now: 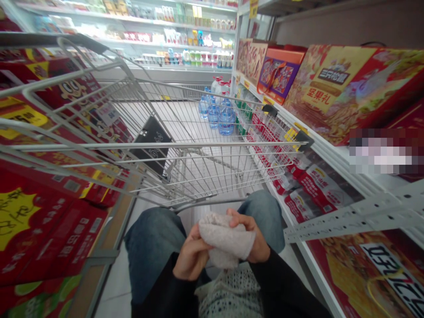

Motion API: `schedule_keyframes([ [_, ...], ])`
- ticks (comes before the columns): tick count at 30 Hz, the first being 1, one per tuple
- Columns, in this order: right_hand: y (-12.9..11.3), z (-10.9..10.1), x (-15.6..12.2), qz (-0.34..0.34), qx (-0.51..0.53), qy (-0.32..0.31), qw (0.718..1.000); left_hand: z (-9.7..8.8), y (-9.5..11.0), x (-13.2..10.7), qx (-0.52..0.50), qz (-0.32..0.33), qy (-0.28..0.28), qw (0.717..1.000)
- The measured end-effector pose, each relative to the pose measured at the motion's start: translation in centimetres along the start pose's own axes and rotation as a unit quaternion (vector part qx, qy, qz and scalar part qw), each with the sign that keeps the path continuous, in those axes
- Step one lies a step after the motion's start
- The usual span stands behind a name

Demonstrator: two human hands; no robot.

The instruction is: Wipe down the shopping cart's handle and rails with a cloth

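Between my two hands is a light grey-white cloth point(225, 236), bunched and folded over itself, just above my lap. My left hand point(191, 255) grips its left side, with the thumb lying along the lower edge. On the other side my right hand point(253, 236) holds the cloth, fingers curled over its top and part of the palm hidden behind it. A wire shopping cart point(212, 145) stands right in front of my knees, apart from both hands. A dark panel point(153, 148) is fixed in the cart.
Red boxes point(49, 234) are stacked close on the left. A white shelf point(361, 170) with gift boxes point(331, 84) and packed bottles point(318, 187) runs along the right. Large water bottles point(226, 117) stand on the floor beyond the cart, before a refrigerated display point(159, 42).
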State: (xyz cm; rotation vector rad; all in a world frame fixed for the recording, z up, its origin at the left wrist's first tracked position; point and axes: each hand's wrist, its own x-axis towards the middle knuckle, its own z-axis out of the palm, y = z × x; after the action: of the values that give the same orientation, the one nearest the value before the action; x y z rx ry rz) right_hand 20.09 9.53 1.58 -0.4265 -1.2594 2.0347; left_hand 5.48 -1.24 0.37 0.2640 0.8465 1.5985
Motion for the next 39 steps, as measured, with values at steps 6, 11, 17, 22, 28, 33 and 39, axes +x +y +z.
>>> schedule_keyframes([
  [6, -1.1, -1.3, -0.6, -0.168, -0.251, -0.056, 0.952, 2.6, 2.0, -1.8, 0.033, 0.013, -0.034, 0.999],
  [11, -1.1, -0.3, -0.6, -0.25, -0.335, -0.044, 0.907, 4.1, 1.2, -2.1, 0.087, -0.005, 0.04, 0.995],
  [17, 0.2, 2.6, 0.8, -0.279, -0.295, -0.001, 0.914, 4.2, 0.3, -1.2, -0.068, 0.028, 0.119, 0.99],
  [22, 0.9, 4.7, 1.4, -0.314, -0.293, -0.002, 0.903, 4.7, 1.5, -1.9, -0.028, 0.159, 0.188, 0.969],
  [28, -0.6, 5.3, 2.0, -0.314, -0.362, -0.118, 0.87, 2.8, 5.2, -3.2, 0.145, 0.291, 0.191, 0.926],
  [33, -5.7, 2.3, 5.7, -0.411, -0.529, -0.061, 0.74, 1.5, 12.9, -4.0, 0.401, 0.539, 0.365, 0.645],
  [39, -12.2, -4.9, 11.6, -0.435, -0.631, 0.162, 0.621, 2.2, 21.2, -3.2, 0.549, 0.643, 0.448, 0.29],
])
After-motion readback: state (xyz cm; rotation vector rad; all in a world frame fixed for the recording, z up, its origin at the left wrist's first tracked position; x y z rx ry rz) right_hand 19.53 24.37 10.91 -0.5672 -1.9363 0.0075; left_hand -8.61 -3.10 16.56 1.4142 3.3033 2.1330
